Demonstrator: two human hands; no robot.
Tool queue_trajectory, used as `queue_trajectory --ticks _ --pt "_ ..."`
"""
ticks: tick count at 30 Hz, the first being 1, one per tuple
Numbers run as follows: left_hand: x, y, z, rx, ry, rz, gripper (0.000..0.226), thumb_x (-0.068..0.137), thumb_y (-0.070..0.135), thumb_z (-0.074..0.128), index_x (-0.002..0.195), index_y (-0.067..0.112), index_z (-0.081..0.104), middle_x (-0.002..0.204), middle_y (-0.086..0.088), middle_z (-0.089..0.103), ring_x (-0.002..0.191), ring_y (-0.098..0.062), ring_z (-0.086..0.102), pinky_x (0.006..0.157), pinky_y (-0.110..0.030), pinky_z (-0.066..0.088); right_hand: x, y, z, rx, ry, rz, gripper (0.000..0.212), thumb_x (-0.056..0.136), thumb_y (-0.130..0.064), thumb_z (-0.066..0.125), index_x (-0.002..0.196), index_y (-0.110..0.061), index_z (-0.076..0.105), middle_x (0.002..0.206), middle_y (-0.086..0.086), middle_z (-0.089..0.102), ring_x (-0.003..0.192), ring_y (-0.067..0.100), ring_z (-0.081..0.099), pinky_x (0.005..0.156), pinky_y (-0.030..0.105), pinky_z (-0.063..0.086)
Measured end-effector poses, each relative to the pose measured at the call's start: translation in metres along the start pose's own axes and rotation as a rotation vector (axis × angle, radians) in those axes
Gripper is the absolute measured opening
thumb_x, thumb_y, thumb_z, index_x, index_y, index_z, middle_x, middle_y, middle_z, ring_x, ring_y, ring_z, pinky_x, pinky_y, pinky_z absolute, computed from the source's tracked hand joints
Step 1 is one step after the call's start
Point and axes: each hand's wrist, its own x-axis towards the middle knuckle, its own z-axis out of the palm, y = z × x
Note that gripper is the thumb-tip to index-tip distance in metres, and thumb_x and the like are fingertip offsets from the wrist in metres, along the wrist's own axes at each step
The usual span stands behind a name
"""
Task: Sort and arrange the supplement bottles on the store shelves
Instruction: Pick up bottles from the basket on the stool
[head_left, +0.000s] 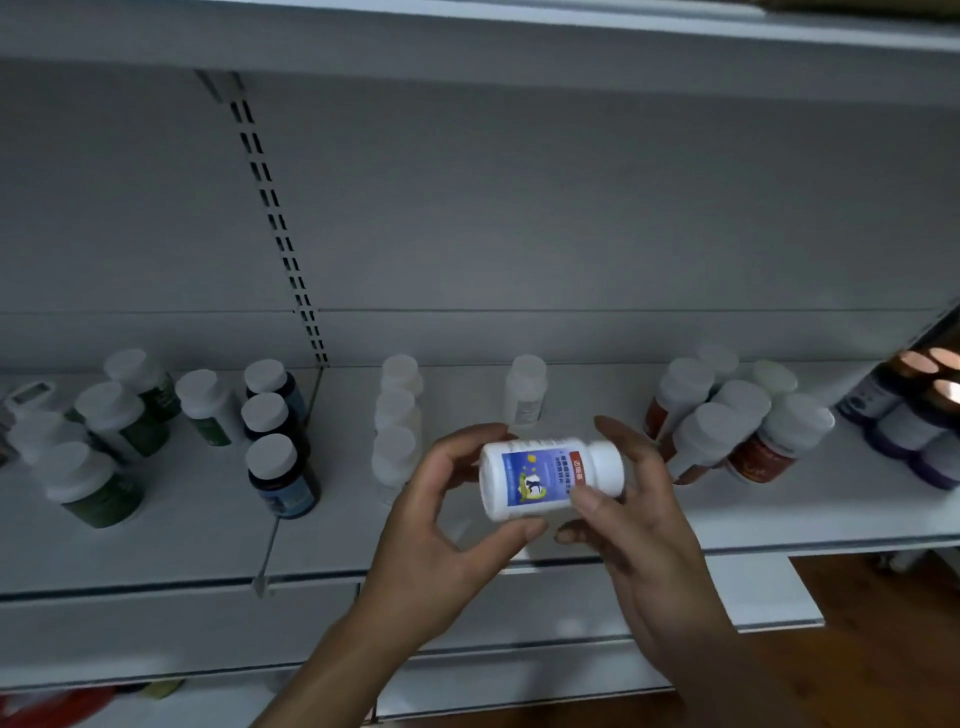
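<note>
I hold the white bottle (545, 475) on its side between my hands, base in my left hand (436, 514), cap toward my right hand (644, 525). My left fingers curl over its top, thumb beneath. My right thumb presses the blue label, fingers curved behind the cap. Both forearms reach up from below, palms facing each other.

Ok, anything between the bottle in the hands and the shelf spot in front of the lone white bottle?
Nothing visible. The blue-label bottle, held sideways by the left hand and right hand, is just in front of the lone white bottle; the shelf between looks bare, though the hands hide part of it.
</note>
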Motion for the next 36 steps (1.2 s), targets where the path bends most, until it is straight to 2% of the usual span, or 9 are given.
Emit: queue_trajectory --ticks 3,6,8,12,19,23,27,33,36 --pt "-0.001 0.003 0.004 -0.023 0.012 0.001 0.061 0.073 0.028 0.079 0.126 0.038 0.052 0.125 0.009 0.063 0.119 -0.02 0.059 0.098 -0.026 0.047 0.004 0.003 -0.004 0.117 -0.05 0.113 0.074 0.061 -0.045 0.084 0.127 -0.025 0.057 0.11 0.006 0.07 0.09 0.016 0.064 0.065 0.029 0.052" --pt "-0.001 0.011 0.011 -0.061 0.021 0.032 0.062 0.073 0.028 0.079 0.128 0.037 0.051 0.127 0.009 0.061 0.122 -0.02 0.057 0.099 -0.025 0.045 0.007 0.01 -0.007 0.254 -0.076 0.222 0.08 0.061 -0.057 0.082 0.126 -0.014 0.062 0.123 0.019 0.064 0.099 0.026 0.058 0.077 0.039 0.046" --pt "0.0 0.017 0.017 -0.094 0.013 0.053 0.06 0.073 0.025 0.078 0.126 0.038 0.054 0.128 0.01 0.06 0.124 -0.018 0.055 0.1 -0.023 0.044 0.007 0.014 -0.007 0.401 -0.118 0.314 0.076 0.061 -0.052 0.085 0.122 -0.011 0.066 0.123 0.02 0.064 0.101 0.027 0.059 0.083 0.039 0.047" --pt "-0.001 0.027 0.027 -0.091 -0.043 0.093 0.062 0.075 0.02 0.077 0.131 0.033 0.054 0.132 0.004 0.056 0.129 -0.027 0.05 0.103 -0.03 0.043 0.003 0.011 -0.005 0.707 -0.212 0.449 0.066 0.054 -0.028 0.093 0.112 -0.005 0.072 0.116 0.017 0.065 0.078 0.021 0.064 0.067 0.029 0.055" --pt "0.0 0.032 0.03 -0.047 -0.057 0.125 0.062 0.077 0.023 0.077 0.133 0.033 0.052 0.133 0.007 0.055 0.13 -0.026 0.049 0.105 -0.031 0.041 0.005 0.011 -0.008 0.772 -0.261 0.473 0.061 0.061 -0.023 0.09 0.115 -0.006 0.069 0.121 0.015 0.056 0.081 0.021 0.06 0.072 0.03 0.048" --pt "-0.001 0.028 0.026 -0.091 -0.037 0.109 0.064 0.078 0.019 0.076 0.134 0.034 0.051 0.135 0.006 0.056 0.13 -0.022 0.051 0.104 -0.028 0.042 0.006 0.009 -0.009 0.651 -0.221 0.358 0.063 0.06 -0.033 0.09 0.115 -0.007 0.07 0.115 0.013 0.067 0.086 0.02 0.066 0.069 0.029 0.055" --pt "-0.003 0.02 0.017 -0.183 -0.035 0.043 0.065 0.082 0.013 0.07 0.139 0.031 0.046 0.14 -0.001 0.053 0.13 -0.024 0.051 0.103 -0.034 0.047 0.008 0.001 -0.014 0.26 -0.094 0.096 0.061 0.063 -0.052 0.083 0.114 -0.024 0.068 0.113 0.007 0.069 0.096 0.017 0.063 0.074 0.026 0.052" --pt "-0.002 0.015 0.012 -0.213 -0.047 0.016 0.054 0.082 0.008 0.067 0.133 0.018 0.052 0.138 -0.007 0.052 0.126 -0.026 0.053 0.1 -0.031 0.047 0.005 -0.011 -0.018 -0.033 -0.069 -0.165 0.056 0.068 -0.051 0.081 0.114 -0.025 0.064 0.113 0.004 0.069 0.107 0.019 0.064 0.081 0.029 0.054" --pt "-0.002 0.014 0.01 -0.231 -0.049 -0.003 0.05 0.082 0.009 0.067 0.13 0.015 0.053 0.137 -0.007 0.053 0.126 -0.027 0.053 0.098 -0.032 0.048 0.005 -0.009 -0.021 -0.067 -0.102 -0.198 0.044 0.073 -0.032 0.079 0.114 -0.024 0.064 0.115 0.002 0.068 0.11 0.021 0.063 0.083 0.028 0.054"
